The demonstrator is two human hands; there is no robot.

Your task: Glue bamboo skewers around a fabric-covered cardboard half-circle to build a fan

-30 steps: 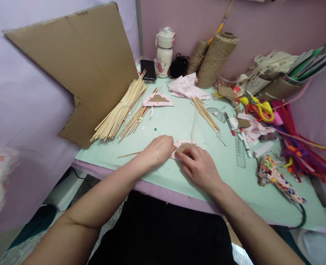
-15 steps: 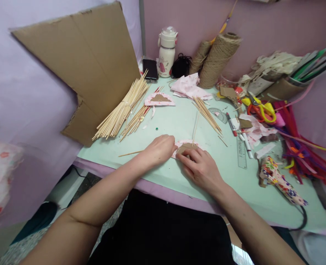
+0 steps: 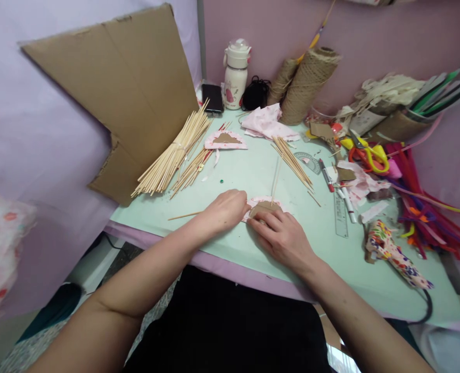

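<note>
A half-round piece of cardboard (image 3: 264, 207) edged with pink-and-white cloth lies near the front of the table. The curled fingers of my right hand (image 3: 282, 235) press on its lower part and hide some of it. My left hand (image 3: 230, 210) is closed at the piece's left edge; what its fingertips pinch is hidden. A thin pale stick (image 3: 276, 178) reaches from the piece's upper edge towards the back. One wooden skewer (image 3: 183, 215) shows to the left of my left forearm, which covers its other end. A similar cloth-edged cardboard piece (image 3: 225, 139) lies farther back.
Bundled wooden skewers (image 3: 173, 153) lean by a large cardboard sheet (image 3: 136, 77) on the left. Loose skewers (image 3: 292, 161) and a protractor (image 3: 308, 161) lie behind my right hand. Scissors (image 3: 370, 155), a ruler (image 3: 341, 215) and pipe cleaners (image 3: 416, 207) crowd the right side. Twine spools (image 3: 309, 85) stand behind.
The fingers of my right hand have shifted slightly on the cardboard piece, showing a little more of it. My left hand keeps its place.
</note>
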